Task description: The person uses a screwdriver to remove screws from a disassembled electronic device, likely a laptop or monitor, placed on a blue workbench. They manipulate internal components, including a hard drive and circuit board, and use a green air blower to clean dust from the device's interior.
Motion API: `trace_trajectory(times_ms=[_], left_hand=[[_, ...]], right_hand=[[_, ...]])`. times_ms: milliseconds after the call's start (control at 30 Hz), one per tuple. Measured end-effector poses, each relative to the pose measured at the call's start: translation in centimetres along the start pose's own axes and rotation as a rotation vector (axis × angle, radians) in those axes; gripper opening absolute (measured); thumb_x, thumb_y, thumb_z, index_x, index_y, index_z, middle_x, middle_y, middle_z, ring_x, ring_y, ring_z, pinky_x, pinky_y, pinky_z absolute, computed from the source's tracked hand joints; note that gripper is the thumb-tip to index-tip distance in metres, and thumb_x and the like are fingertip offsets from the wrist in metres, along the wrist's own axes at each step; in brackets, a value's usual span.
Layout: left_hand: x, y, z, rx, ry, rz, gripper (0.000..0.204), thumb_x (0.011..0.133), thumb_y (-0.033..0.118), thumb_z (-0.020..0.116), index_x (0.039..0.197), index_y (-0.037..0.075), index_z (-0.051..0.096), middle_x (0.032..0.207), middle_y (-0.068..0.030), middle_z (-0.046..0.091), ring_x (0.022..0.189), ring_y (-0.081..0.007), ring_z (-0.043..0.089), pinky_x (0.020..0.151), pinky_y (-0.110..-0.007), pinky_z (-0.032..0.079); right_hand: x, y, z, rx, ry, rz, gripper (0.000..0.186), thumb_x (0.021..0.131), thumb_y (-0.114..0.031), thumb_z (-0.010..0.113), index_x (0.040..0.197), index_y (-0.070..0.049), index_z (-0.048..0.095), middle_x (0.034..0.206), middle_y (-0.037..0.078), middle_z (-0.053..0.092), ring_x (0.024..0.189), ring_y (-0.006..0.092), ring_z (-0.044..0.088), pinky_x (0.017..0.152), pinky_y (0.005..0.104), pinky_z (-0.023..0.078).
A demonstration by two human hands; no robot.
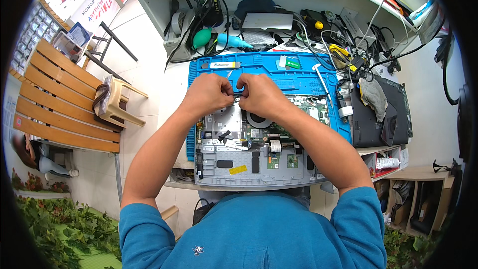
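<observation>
A small dark part is pinched between the closed left hand and right hand above the opened laptop; if dropped, it could be lost among the exposed boards.

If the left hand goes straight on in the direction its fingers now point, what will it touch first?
The left hand points toward the right hand, so it would probably meet those fingertips first. They pinch a small dark part between them above the open laptop; depth is hard to judge.
</observation>
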State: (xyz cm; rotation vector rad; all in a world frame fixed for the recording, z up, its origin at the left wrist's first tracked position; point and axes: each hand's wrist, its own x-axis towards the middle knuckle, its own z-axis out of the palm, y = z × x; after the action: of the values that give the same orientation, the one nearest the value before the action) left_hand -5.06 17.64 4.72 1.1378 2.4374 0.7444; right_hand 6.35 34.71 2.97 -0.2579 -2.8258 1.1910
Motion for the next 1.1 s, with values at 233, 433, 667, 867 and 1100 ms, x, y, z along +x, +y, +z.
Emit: trace_trajectory(times_ms=[233,433,667,867,1100], left_hand=[[0.0,0.7,0.1,0.005,0.013,-0.041,0.017,0.078,0.019,0.084,0.088,0.004,0.084,0.08,-0.0102,0.08,0.073,-0.0225,0.076,0.072,-0.035,0.06],[0.3,0.4,0.1,0.031,0.005,-0.053,0.012,0.078,0.018,0.086,0.085,0.009,0.084,0.082,-0.01,0.081,0.079,-0.0269,0.078,0.076,-0.039,0.061],[0.3,0.7,0.1,0.041,0.004,-0.061,0.01,0.078,0.016,0.086,0.084,0.009,0.084,0.083,-0.0104,0.081,0.081,-0.0275,0.079,0.078,-0.04,0.062],[0.6,0.9,0.1,0.069,-0.007,-0.073,0.009,0.077,0.015,0.086,0.084,0.009,0.083,0.085,-0.0111,0.082,0.084,-0.0284,0.079,0.081,-0.041,0.062],[0.7,1.1,0.0,0.074,-0.015,-0.086,0.01,0.076,0.015,0.086,0.084,0.009,0.083,0.085,-0.0114,0.082,0.085,-0.0291,0.079,0.082,-0.041,0.062]], right_hand=[[-1.0,0.0,-0.8,-0.078,0.04,0.036,0.034,0.079,-0.015,0.081,0.107,0.004,0.079,0.095,0.027,0.08,0.096,0.0432,0.079,0.09,0.0479,0.062],[-2.3,0.0,-0.7,-0.155,0.005,0.031,0.031,0.078,-0.022,0.083,0.099,0.002,0.082,0.092,0.027,0.079,0.093,0.0446,0.078,0.089,0.0502,0.062],[-3.3,-0.4,-0.6,-0.203,0.018,-0.002,0.032,0.083,-0.017,0.078,0.108,0.002,0.083,0.089,0.02,0.082,0.086,0.0393,0.079,0.086,0.0463,0.063],[-3.4,0.5,0.0,-0.209,0.122,-0.163,0.022,0.087,-0.009,0.073,0.104,0.003,0.081,0.099,0.022,0.078,0.095,0.0429,0.075,0.089,0.0525,0.06],[-2.6,0.9,-0.1,-0.201,0.101,-0.267,0.019,0.09,-0.009,0.075,0.105,0.0,0.082,0.103,0.019,0.075,0.096,0.0424,0.074,0.087,0.052,0.059]])
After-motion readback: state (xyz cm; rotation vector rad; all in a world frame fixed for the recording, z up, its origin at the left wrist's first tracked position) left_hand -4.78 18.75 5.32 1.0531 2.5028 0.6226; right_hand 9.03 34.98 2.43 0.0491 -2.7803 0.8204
